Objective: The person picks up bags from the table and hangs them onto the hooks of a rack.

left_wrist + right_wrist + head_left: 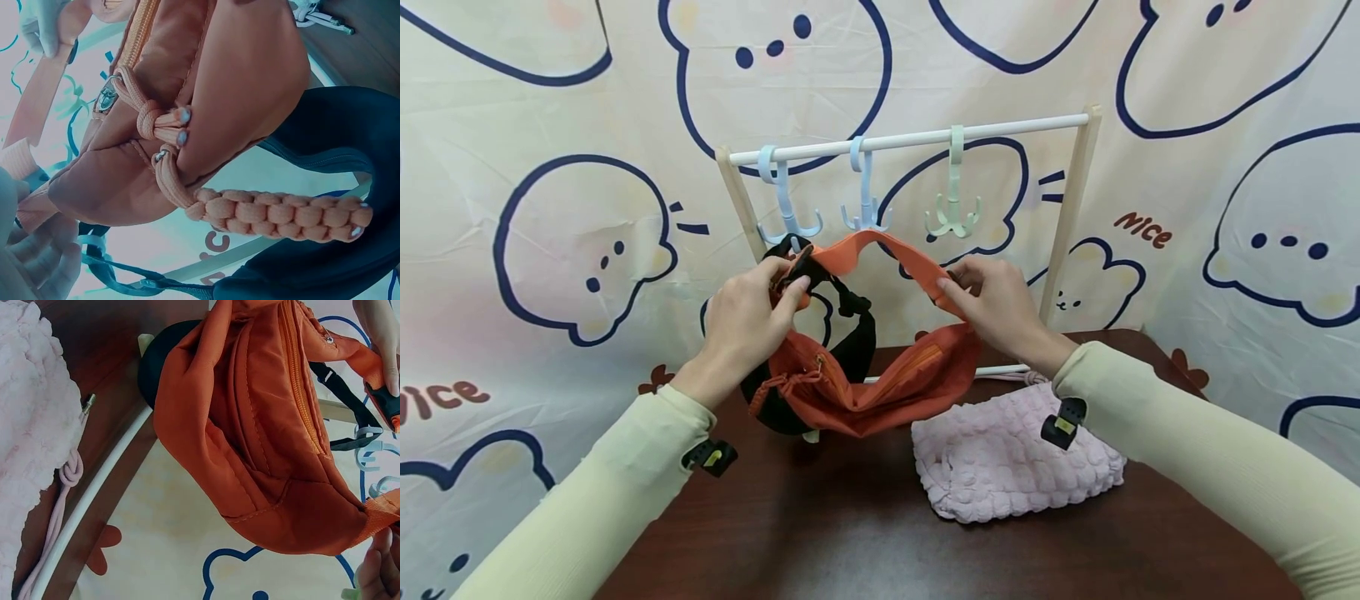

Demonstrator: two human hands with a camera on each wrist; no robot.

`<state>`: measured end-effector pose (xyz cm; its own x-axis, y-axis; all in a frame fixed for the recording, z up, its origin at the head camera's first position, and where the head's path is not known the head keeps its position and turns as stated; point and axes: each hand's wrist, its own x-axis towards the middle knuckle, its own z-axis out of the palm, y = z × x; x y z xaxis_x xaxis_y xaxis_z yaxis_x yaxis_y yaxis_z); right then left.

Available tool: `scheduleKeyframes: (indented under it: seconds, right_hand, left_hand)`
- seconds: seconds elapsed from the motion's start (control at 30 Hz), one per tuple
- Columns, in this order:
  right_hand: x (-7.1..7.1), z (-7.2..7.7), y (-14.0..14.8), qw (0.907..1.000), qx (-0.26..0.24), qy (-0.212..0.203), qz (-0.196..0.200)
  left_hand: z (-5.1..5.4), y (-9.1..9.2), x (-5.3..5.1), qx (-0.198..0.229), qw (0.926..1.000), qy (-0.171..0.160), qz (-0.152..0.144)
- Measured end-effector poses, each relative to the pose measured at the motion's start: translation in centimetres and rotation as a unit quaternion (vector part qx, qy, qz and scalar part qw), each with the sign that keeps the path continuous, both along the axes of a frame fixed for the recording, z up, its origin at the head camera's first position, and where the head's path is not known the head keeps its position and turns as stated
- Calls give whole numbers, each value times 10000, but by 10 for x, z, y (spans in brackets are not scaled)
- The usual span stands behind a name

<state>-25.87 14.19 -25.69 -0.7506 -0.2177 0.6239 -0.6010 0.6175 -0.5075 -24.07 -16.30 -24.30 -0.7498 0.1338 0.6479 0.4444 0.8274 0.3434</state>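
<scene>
An orange waist bag with zips and a braided cord pull hangs between my two hands, above the table. My left hand pinches the black buckle end of its strap. On the other side, my right hand grips the strap near the bag's right end. The orange strap arches up between the hands. Behind it is a black bag, partly hidden; its strap runs up to the left blue hook.
A white rail on wooden posts carries another blue hook and a green hook. On the dark table, a pink puffy bag lies at the right, its cord near the white lower bar. A printed cloth hangs behind.
</scene>
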Motion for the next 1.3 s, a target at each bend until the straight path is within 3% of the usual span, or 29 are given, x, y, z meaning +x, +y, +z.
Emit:
scheduleKeyframes:
  seconds: [0.47,1.3]
  right_hand:
    - [-3,14,-5,9999,-159,-33,27]
    - [-13,28,-15,9992,-381,-53,-132]
  left_hand:
    - [10,-2,-3,17,9998,186,82]
    - [22,-3,-11,226,9993,187,236]
